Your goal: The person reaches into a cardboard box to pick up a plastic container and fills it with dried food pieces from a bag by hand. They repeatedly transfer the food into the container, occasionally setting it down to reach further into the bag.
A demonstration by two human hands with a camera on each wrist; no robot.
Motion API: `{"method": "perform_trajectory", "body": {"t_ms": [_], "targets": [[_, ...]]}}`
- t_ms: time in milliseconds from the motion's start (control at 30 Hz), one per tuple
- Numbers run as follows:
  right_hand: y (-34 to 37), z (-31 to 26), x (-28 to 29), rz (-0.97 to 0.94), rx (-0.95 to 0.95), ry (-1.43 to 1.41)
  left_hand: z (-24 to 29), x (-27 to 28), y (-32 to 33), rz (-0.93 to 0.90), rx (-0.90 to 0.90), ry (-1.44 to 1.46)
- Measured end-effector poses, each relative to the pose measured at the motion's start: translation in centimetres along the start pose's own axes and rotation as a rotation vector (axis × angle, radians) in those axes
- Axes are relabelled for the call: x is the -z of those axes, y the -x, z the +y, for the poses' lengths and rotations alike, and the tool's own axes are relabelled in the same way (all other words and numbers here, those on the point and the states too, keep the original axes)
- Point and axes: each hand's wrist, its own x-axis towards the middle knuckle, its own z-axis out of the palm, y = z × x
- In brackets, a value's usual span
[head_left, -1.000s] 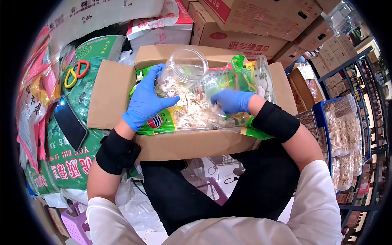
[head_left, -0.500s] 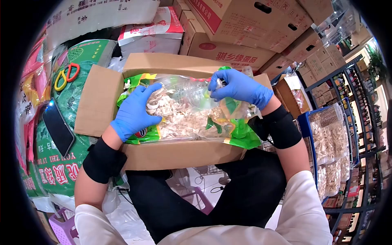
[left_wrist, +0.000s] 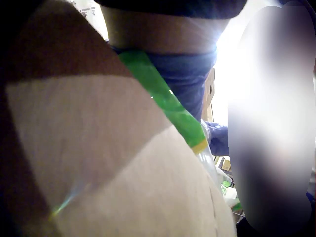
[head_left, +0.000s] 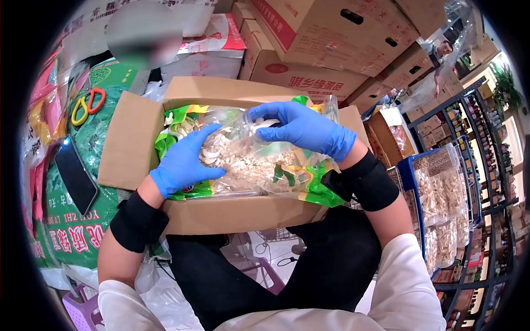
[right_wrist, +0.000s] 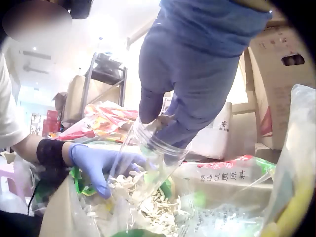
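A clear plastic jar [right_wrist: 140,160] stands tilted among pale dried mushroom slices [head_left: 259,165], some of them inside it. My gloved left hand [head_left: 185,163] holds the jar low on its side, thumb and fingers spread around it. At the jar's mouth is my gloved right hand [head_left: 306,129], its fingertips dipping inside the rim in the right wrist view and pinching a few slices. Beneath lies an opened green-and-clear bag [head_left: 326,187] in a cardboard box [head_left: 232,218]. Cardboard blocks most of the left wrist view.
Scissors [head_left: 80,113] with red and yellow handles and a black phone [head_left: 76,175] lie on green sacks [head_left: 77,237] at the left. Cartons [head_left: 309,80] are stacked behind. A blue-edged rack [head_left: 411,193] of bagged goods stands at the right.
My right hand has come up out of the slices with some pinched, then moved left to the jar's mouth. My left hand has stayed at the jar.
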Motion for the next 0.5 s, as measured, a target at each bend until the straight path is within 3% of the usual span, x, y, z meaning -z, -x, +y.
{"method": "perform_trajectory", "body": {"t_ms": [67,100,200,267,333,467,500], "targets": [[0.4,-0.7,0.5,-0.030,-0.046,0.182,0.2,0.0,-0.2,-0.008,-0.051,0.016],[0.4,-0.6,0.3,-0.010,-0.074,0.097,0.3,0.0,-0.1,-0.022,-0.025,0.018],[0.2,-0.1,-0.4,0.013,-0.034,0.333,0.1,-0.3,-0.2,-0.037,-0.032,0.030],[0.1,0.4,-0.8,-0.167,0.008,0.250,0.6,-0.1,-0.2,-0.048,-0.035,0.101],[0.3,0.5,-0.8,-0.215,0.073,0.239,0.6,-0.2,-0.1,-0.035,-0.048,0.089],[-0.6,0.9,-0.4,-0.161,0.113,0.189,0.2,-0.5,-0.1,-0.004,0.024,0.154],[-0.7,1.2,-0.6,-0.042,0.122,0.035,0.2,-0.6,-0.2,0.011,0.045,0.202]]}}
